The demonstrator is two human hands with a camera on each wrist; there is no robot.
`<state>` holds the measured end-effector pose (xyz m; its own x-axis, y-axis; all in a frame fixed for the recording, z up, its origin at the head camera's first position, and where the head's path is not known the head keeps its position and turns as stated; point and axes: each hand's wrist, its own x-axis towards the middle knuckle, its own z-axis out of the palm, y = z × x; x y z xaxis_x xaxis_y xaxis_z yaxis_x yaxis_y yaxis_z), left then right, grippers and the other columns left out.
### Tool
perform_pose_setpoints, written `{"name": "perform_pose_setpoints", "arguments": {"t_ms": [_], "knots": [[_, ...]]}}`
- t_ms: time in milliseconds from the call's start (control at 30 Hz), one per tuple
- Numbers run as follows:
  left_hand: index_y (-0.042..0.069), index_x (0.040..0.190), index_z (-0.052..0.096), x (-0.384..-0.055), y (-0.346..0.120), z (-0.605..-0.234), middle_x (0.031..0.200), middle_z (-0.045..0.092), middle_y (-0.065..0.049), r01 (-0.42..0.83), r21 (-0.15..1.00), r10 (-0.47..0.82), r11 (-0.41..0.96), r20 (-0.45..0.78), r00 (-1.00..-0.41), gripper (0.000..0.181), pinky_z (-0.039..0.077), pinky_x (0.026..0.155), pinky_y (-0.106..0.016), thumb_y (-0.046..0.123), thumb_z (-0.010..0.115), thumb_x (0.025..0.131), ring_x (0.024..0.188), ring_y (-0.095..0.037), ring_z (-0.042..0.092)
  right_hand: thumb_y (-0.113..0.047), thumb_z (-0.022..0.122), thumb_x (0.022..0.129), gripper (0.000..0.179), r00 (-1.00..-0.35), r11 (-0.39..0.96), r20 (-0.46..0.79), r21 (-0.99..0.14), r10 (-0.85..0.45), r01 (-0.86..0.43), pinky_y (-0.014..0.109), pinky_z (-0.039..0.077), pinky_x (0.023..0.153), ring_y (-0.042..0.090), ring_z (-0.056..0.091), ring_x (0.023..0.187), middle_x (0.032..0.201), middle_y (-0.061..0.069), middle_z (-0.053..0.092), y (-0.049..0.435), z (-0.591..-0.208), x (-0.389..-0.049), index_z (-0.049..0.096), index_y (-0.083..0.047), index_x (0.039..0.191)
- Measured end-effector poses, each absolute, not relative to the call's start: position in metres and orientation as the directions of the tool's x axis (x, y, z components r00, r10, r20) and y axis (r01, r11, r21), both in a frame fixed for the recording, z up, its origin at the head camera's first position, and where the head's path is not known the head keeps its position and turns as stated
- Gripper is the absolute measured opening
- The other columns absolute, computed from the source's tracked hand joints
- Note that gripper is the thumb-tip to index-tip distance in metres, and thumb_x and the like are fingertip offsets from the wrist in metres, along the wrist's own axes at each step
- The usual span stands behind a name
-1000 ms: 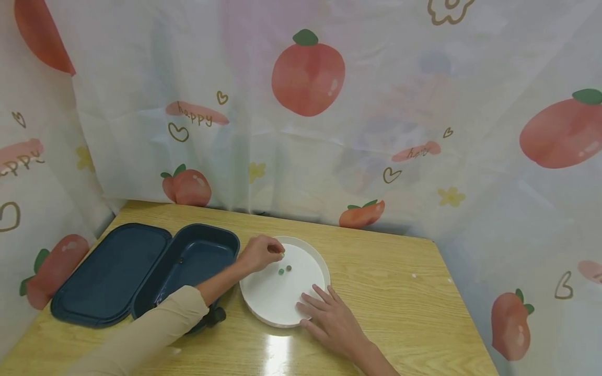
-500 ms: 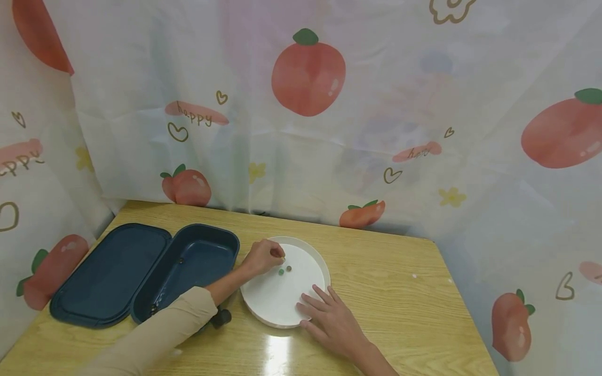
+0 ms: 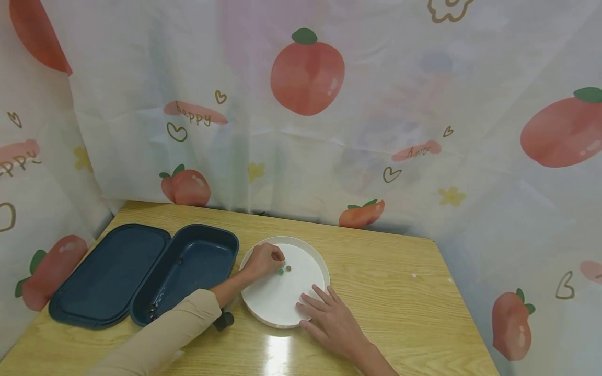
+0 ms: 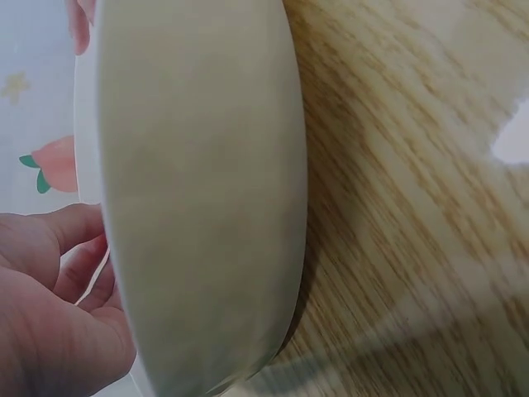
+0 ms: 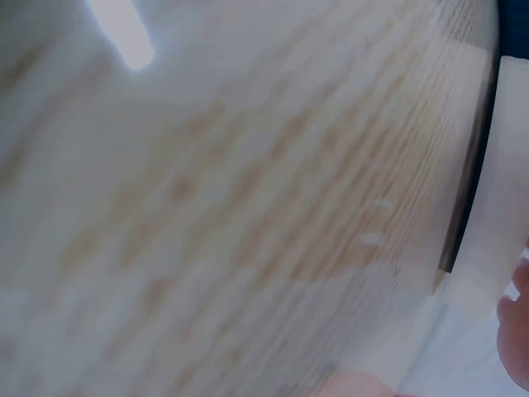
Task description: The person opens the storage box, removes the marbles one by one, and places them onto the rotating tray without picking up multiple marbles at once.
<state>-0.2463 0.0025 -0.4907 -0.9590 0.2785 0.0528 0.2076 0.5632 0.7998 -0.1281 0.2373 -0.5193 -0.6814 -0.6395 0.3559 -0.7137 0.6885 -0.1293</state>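
Note:
My left hand [image 3: 263, 261] reaches over a round white tray [image 3: 277, 308], its thumb and fingers pinching a tiny bead at the fingertips. Just below those fingertips, a green bead [image 3: 280, 271] and a brownish bead [image 3: 289, 268] lie close together on the tray. My right hand [image 3: 331, 318] has its fingers spread and rests on the tray's front right rim. In the left wrist view the tray's side wall [image 4: 202, 190] hides what the left fingertips hold. Only a little of the right fingers [image 5: 514, 339] shows in the right wrist view.
Left of the tray stands a deep dark blue box [image 3: 202, 261] with several small beads [image 3: 152, 312] at its near end. A flat dark blue lid [image 3: 113, 271] lies beside it. A black knob [image 3: 223, 320] sticks out under the left sleeve. A printed curtain hangs behind.
My left hand has lowered slightly toward the two beads on the tray, the pinch kept. The right hand stays on the rim.

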Motion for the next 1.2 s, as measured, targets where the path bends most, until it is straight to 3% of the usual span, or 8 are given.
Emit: {"name": "perform_pose_setpoints", "arguments": {"t_ms": [367,1200], "knots": [[0.005,0.080,0.075,-0.2474,0.0046,-0.4936,0.071,0.066,0.002,0.199,0.792,0.262,0.577,0.051,-0.964,0.005,0.050,0.065,-0.025,0.000,0.077,0.081,0.068,-0.010,0.059,-0.041,0.061,0.099,0.035,-0.679,0.685,0.361,-0.132,-0.640,-0.716,0.058,0.034,0.108,0.030,0.048,0.134,0.133,-0.003,0.063,0.2378,-0.5185,-0.1277,0.070,-0.023,0.127],[0.005,0.083,0.076,-0.2485,0.0064,-0.4963,0.075,0.068,0.000,0.178,0.786,0.253,0.592,0.028,-0.967,0.004,0.051,0.066,-0.026,0.002,0.079,0.082,0.071,-0.012,0.062,-0.041,0.062,0.098,0.036,-0.689,0.696,0.341,-0.127,-0.639,-0.707,0.056,0.033,0.110,0.028,0.047,0.136,0.134,-0.004,0.063,0.2380,-0.5179,-0.1277,0.070,-0.023,0.127]]}}
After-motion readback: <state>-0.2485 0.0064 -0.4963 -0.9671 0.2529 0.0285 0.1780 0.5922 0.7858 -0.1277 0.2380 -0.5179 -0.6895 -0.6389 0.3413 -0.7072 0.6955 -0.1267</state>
